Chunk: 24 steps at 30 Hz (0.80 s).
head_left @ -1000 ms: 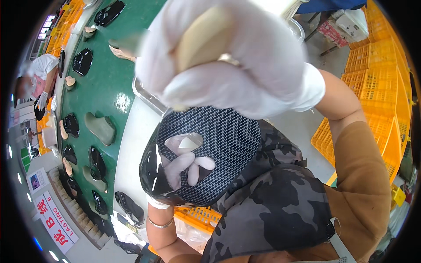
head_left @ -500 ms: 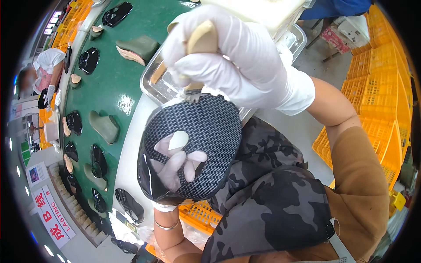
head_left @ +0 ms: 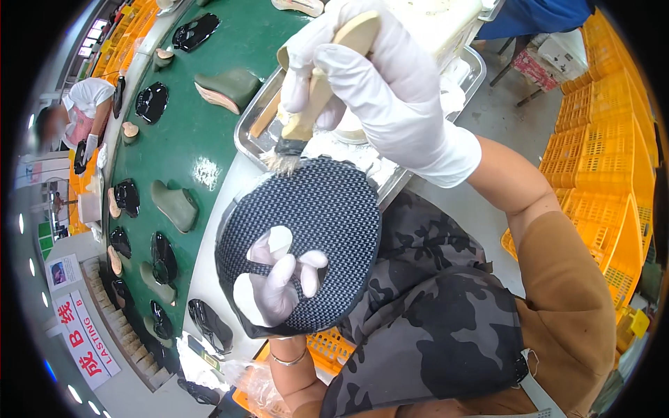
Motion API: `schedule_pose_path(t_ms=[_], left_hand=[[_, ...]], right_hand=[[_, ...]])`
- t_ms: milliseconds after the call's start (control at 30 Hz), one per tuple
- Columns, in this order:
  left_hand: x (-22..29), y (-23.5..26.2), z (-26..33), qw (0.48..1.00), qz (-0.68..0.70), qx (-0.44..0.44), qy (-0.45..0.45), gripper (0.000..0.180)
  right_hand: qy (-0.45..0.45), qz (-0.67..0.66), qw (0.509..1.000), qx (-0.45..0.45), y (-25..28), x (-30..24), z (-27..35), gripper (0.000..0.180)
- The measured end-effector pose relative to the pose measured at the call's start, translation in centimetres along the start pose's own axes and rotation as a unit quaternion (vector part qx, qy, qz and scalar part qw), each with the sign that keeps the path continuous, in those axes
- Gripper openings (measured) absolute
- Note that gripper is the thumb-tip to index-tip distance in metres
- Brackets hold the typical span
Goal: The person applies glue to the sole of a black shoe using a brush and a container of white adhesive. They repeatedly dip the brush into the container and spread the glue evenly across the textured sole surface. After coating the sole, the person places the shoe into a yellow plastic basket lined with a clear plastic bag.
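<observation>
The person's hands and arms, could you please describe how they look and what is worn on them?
Both hands wear thin white gloves. The right hand has its glove cuff bunched at the wrist, with a bare forearm and a brown short sleeve above. The left hand shows gloved fingers, and a thin metal bangle circles that wrist.

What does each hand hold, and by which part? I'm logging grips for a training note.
The right hand grips a brush by its wooden handle. The left hand holds a black patterned shoe upper from inside, fingers through its opening.

Gloved right hand with brush at patterned shoe upper on left hand
</observation>
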<state>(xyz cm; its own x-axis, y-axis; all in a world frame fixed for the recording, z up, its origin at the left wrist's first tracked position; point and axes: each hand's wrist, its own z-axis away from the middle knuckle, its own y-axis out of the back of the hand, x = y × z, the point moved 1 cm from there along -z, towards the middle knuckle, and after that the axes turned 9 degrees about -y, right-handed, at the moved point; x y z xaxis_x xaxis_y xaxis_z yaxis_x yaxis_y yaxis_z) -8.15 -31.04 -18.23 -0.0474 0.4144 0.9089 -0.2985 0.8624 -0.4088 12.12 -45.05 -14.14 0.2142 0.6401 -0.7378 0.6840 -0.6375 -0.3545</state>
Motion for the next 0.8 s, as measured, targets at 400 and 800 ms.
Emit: schedule_pose_path(t_ms=[400,800], left_hand=[[-1.4,0.2,1.3,0.979,0.159,0.071,-0.105,0.021],[-2.7,0.2,0.5,0.959,0.041,0.019,-0.281,0.041]], right_hand=[[-0.118,0.096,0.983,0.103,1.5,-2.9,4.0,0.016],[-0.148,0.016,0.978,0.144,0.1,-2.0,5.7,0.014]])
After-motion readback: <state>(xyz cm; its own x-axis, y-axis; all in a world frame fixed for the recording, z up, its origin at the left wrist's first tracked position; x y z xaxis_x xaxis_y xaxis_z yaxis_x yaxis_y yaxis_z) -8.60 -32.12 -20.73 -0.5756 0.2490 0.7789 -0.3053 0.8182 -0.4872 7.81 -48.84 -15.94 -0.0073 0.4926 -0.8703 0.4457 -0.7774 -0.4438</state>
